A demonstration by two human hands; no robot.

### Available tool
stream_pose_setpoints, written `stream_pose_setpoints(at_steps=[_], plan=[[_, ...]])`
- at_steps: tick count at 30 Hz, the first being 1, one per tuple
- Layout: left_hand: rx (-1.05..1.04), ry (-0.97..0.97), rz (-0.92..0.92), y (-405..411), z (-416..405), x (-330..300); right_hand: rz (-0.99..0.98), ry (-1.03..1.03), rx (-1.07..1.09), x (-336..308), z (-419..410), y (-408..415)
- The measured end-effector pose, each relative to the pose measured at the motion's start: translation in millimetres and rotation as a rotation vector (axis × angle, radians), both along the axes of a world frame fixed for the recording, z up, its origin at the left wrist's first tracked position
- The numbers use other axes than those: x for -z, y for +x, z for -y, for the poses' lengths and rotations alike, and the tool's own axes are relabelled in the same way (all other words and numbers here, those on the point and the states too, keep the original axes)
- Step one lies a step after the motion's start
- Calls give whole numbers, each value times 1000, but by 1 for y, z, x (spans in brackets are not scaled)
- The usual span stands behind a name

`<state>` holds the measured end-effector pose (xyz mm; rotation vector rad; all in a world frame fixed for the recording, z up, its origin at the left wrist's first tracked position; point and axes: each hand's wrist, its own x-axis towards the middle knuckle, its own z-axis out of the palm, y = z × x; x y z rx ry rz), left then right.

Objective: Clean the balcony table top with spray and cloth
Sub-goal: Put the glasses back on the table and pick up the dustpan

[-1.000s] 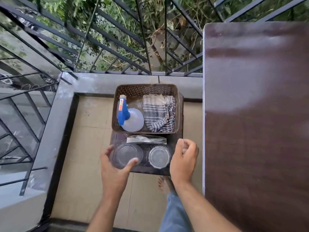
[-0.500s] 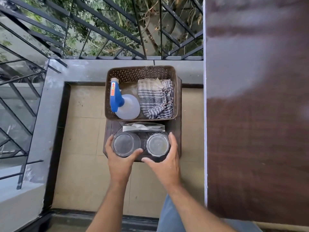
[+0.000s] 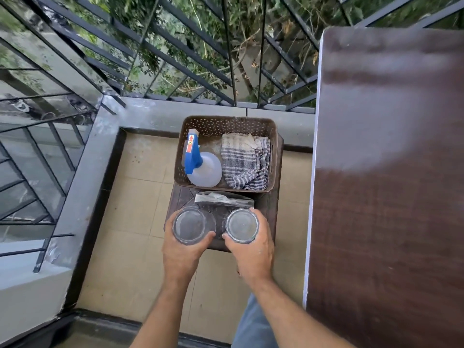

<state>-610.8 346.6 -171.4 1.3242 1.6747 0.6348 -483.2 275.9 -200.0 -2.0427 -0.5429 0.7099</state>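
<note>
1. Head view: left hand (image 3: pixel 182 249) fingers wrap one clear glass (image 3: pixel 189 225); right hand (image 3: pixel 252 249) fingers wrap the other glass (image 3: pixel 241 225), both on a small dark stool (image 3: pixel 270 209), likely parked off the table (image 3: pixel 389 197) for wiping.
2. Spray bottle (image 3: pixel 202 164) and striped cloth (image 3: pixel 246 163) sit in the brown basket (image 3: pixel 226 125).
3. Bottle's red label: an arrow, no legible text.

Hands (image 3: pixel 218 249) around two glasses (image 3: pixel 216 225)
</note>
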Motion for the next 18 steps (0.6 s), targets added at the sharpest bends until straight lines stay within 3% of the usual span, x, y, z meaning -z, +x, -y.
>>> stream_pose_setpoints(at_steps=[10, 18], plan=[[-87, 90, 13, 7, 32, -108, 3, 168, -119, -107, -3, 55], [-63, 168, 21, 76, 53, -181, 87, 274, -173, -192, 14, 151]])
